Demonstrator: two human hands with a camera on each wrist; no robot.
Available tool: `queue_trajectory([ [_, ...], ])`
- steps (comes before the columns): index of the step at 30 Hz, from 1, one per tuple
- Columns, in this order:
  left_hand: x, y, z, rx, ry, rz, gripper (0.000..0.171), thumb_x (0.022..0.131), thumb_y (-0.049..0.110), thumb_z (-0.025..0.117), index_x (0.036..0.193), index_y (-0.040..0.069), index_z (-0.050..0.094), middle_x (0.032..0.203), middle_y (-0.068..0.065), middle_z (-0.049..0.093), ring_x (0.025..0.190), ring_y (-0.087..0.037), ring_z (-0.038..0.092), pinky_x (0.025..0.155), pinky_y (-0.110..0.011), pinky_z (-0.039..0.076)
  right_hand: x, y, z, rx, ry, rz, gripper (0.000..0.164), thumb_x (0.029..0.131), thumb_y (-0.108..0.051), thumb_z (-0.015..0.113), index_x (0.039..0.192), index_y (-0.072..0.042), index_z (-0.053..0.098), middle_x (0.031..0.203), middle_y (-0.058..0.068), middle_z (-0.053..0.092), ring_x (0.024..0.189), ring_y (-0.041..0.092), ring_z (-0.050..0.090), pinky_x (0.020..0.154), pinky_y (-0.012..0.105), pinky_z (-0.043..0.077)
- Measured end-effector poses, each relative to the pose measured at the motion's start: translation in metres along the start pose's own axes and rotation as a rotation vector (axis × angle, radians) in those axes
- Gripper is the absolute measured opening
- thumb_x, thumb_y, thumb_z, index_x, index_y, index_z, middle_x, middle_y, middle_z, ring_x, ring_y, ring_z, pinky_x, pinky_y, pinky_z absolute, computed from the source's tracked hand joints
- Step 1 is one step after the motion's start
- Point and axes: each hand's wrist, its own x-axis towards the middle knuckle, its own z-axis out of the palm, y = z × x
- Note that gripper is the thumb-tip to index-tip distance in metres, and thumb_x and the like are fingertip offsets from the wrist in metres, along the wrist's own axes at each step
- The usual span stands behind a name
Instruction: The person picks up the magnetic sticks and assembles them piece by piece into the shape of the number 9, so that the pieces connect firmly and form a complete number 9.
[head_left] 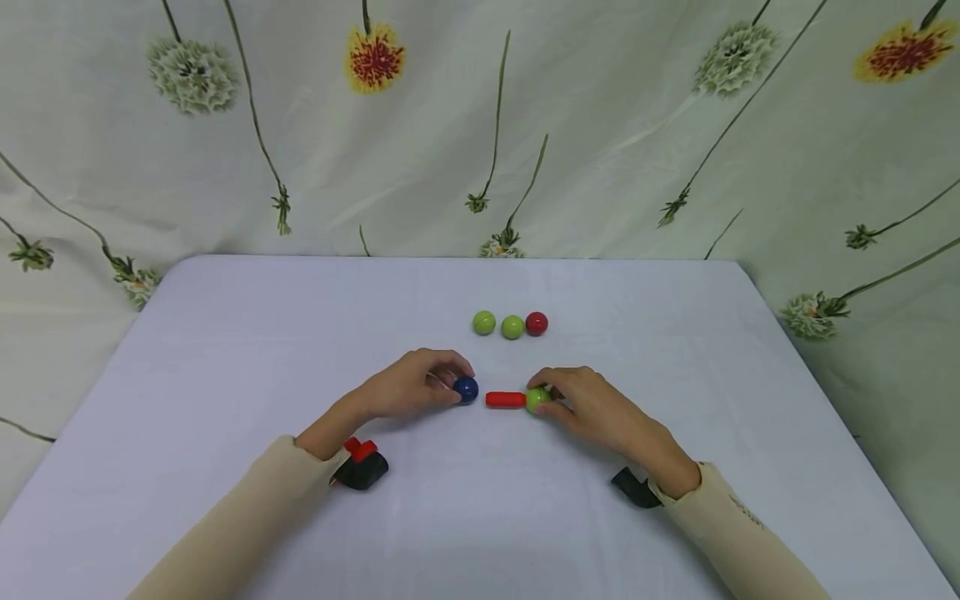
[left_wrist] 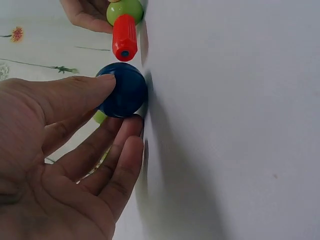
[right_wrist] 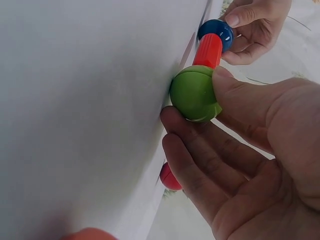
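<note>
My left hand pinches a dark blue ball between thumb and fingers, low over the white table. To its right, my right hand holds a green ball that has a red ridged rod joined to its left side. The rod's free end faces the blue ball, with a narrow gap between them in the head view. In the left wrist view that rod end shows a small dark hole. The right thumb presses the green ball in the right wrist view, fingers beneath it.
Behind the hands, two green balls and a red ball sit in a row on the white table. Black devices show at both wrists, the left with red parts. A floral cloth hangs behind the table's far edge.
</note>
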Motion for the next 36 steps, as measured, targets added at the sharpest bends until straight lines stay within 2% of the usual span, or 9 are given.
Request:
queue_trajectory([
  [7,-0.002,0.000,0.002,0.015,-0.021,0.087,0.030,0.093,0.005,0.067,0.124,0.004,0.065,0.118,-0.008,0.068,0.104,-0.020,0.064,0.095,-0.035,0.054,0.001,-0.001,0.002,-0.012,0.016,-0.002,0.026,0.093,-0.016,0.072,0.117,-0.009,0.068,0.104,-0.002,0.072,0.091,0.011,0.065,0.085,0.034,0.055],
  [13,-0.003,-0.002,0.004,0.019,-0.013,0.093,0.032,0.093,0.008,0.069,0.125,0.004,0.065,0.117,-0.007,0.069,0.101,-0.017,0.063,0.093,-0.033,0.054,0.002,-0.001,0.004,-0.001,0.031,-0.022,0.026,0.093,-0.014,0.071,0.118,-0.007,0.067,0.105,-0.001,0.072,0.091,0.012,0.067,0.085,0.034,0.056],
  [20,-0.005,-0.001,0.003,0.014,-0.005,0.122,0.032,0.094,0.007,0.068,0.125,0.004,0.065,0.114,-0.008,0.069,0.100,-0.018,0.064,0.093,-0.034,0.055,0.003,-0.003,0.006,-0.010,0.052,-0.005,0.028,0.094,-0.016,0.071,0.120,-0.008,0.067,0.106,-0.001,0.072,0.092,0.013,0.068,0.085,0.035,0.057],
  [26,-0.005,-0.001,0.004,0.018,0.013,0.108,0.032,0.094,0.007,0.068,0.126,0.003,0.064,0.113,-0.007,0.069,0.099,-0.017,0.063,0.092,-0.034,0.055,0.005,-0.004,0.004,-0.018,0.075,0.000,0.035,0.093,-0.015,0.072,0.125,-0.006,0.064,0.108,0.002,0.072,0.091,0.014,0.069,0.084,0.035,0.057],
  [36,-0.001,0.002,0.010,0.033,0.101,0.048,0.033,0.088,0.014,0.076,0.120,0.009,0.068,0.109,-0.002,0.070,0.093,-0.014,0.063,0.087,-0.030,0.055,0.014,-0.003,0.000,-0.026,0.070,0.028,0.033,0.089,-0.008,0.075,0.120,-0.006,0.066,0.109,0.004,0.072,0.096,0.018,0.068,0.087,0.037,0.057],
])
